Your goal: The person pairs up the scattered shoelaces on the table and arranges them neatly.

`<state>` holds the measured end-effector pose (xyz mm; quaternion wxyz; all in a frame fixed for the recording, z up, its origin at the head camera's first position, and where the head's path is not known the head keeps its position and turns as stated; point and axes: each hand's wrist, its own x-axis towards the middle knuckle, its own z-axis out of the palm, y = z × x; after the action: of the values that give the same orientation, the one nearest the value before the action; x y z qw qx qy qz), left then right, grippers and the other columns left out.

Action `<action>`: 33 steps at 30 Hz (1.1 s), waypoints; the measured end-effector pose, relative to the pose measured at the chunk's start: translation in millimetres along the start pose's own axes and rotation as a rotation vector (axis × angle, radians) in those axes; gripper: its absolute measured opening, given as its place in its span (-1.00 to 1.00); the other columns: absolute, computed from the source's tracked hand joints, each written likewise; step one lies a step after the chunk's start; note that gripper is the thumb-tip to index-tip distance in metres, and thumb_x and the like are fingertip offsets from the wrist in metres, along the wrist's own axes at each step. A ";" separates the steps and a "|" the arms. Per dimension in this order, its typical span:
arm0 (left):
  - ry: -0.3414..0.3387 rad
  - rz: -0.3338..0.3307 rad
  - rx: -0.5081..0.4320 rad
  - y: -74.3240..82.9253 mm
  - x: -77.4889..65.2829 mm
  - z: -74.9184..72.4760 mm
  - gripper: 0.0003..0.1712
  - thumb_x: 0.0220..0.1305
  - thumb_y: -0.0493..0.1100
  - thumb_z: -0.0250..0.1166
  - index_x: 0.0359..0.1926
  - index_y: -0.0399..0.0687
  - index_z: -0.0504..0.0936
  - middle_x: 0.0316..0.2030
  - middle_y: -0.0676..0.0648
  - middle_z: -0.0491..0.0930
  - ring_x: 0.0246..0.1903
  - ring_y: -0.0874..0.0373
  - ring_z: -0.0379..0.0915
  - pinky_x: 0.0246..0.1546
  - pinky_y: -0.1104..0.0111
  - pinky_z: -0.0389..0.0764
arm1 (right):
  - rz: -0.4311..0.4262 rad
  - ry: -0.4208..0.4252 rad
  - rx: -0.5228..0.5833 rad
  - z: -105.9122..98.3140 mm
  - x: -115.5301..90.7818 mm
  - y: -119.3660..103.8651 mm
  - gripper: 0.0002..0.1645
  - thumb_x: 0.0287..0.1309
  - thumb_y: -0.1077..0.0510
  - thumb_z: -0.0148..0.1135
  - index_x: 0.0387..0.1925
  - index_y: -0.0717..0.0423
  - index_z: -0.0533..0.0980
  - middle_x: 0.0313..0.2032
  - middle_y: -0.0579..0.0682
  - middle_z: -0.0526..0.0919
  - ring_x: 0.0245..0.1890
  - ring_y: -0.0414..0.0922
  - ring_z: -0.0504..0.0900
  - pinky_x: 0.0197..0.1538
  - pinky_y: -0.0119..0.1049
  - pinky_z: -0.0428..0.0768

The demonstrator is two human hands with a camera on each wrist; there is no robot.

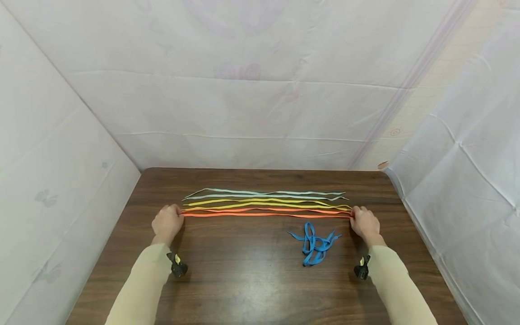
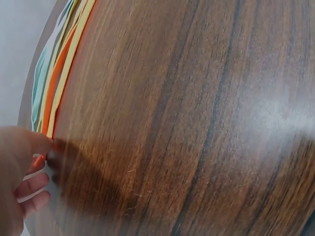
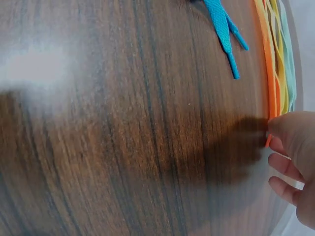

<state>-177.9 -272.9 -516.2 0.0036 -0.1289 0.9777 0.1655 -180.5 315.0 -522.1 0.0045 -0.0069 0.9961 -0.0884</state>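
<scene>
An orange shoelace (image 1: pixel 243 215) stretches across the table in two nearly parallel strands. My left hand (image 1: pixel 168 222) pinches its left end between thumb and forefinger. At the other end, my right hand (image 1: pixel 364 222) pinches the same lace; an orange tip pokes out below that thumb in the right wrist view. Just behind lies a yellow shoelace (image 1: pixel 252 200), doubled lengthwise, and beyond it a pale mint shoelace (image 1: pixel 231 191) laid the same way. A blue shoelace (image 1: pixel 313 243) sits in a loose tangle in front of the orange one, left of my right hand.
The dark wood-grain table (image 1: pixel 243 280) has its far edge against a white sheet (image 1: pixel 243 113). More white sheeting rises along the left and right sides. Each wrist wears a small black camera (image 1: pixel 177 265).
</scene>
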 end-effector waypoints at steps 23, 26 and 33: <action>0.018 0.201 0.054 11.7 -9.0 -7.9 -0.61 -0.03 -0.07 0.25 -0.15 -0.15 0.53 -0.17 -0.24 0.47 -0.23 -0.18 0.42 -0.47 0.02 0.42 | -0.237 0.163 -0.027 -10.2 -6.1 -10.2 -0.64 -0.02 0.16 0.16 -0.13 0.18 0.42 -0.27 0.18 0.47 -0.29 0.14 0.46 -0.31 0.01 0.43; 0.038 0.257 0.066 17.8 -10.9 -6.8 -0.61 -0.05 -0.08 0.28 -0.17 -0.15 0.54 -0.14 -0.26 0.45 -0.23 -0.18 0.42 -0.47 0.02 0.44 | -0.271 0.184 -0.041 -13.0 -4.8 -15.2 -0.63 -0.05 0.17 0.19 -0.14 0.17 0.43 -0.29 0.15 0.48 -0.32 0.11 0.46 -0.34 -0.01 0.44; 0.078 0.422 0.093 38.8 -17.0 -5.6 -0.59 -0.09 -0.06 0.31 -0.18 -0.14 0.55 -0.14 -0.23 0.46 -0.19 -0.17 0.40 -0.36 0.03 0.45 | -0.390 0.188 -0.048 -16.7 -1.4 -30.9 -0.64 -0.09 0.18 0.23 -0.16 0.13 0.46 -0.27 0.09 0.50 -0.32 0.06 0.48 -0.42 -0.08 0.47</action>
<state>-171.1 -235.0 -497.6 -0.0631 0.0724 0.9890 0.1122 -178.9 287.5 -500.2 -0.1060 -0.1913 0.9737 -0.0638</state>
